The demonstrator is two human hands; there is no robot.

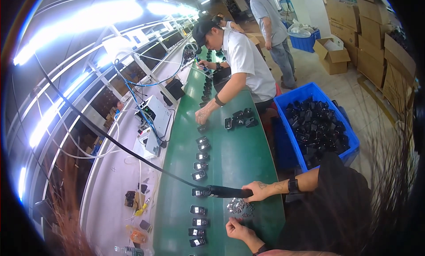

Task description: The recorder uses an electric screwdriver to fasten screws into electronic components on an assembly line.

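Observation:
My right hand (259,191), with a dark watch at the wrist, is wrapped around one end of a black corded electric screwdriver (226,192). A black cable leaves the tool's other end, and its bit is hidden. Close to that hand lies a pile of small silvery screws (239,206) on the green belt. My left hand (239,230) rests just nearer than the pile, its fingers curled together; what they hold, if anything, cannot be made out. A row of small black housings (199,222) runs along the belt, one of them (198,192) partly behind the tool's corded end.
A co-worker in a white shirt (248,56) reaches over the belt (248,154) farther up, beside a cluster of black housings (240,118). At right stands a blue crate (354,143) full of black parts. The left shelf (113,185) carries boxes and cables.

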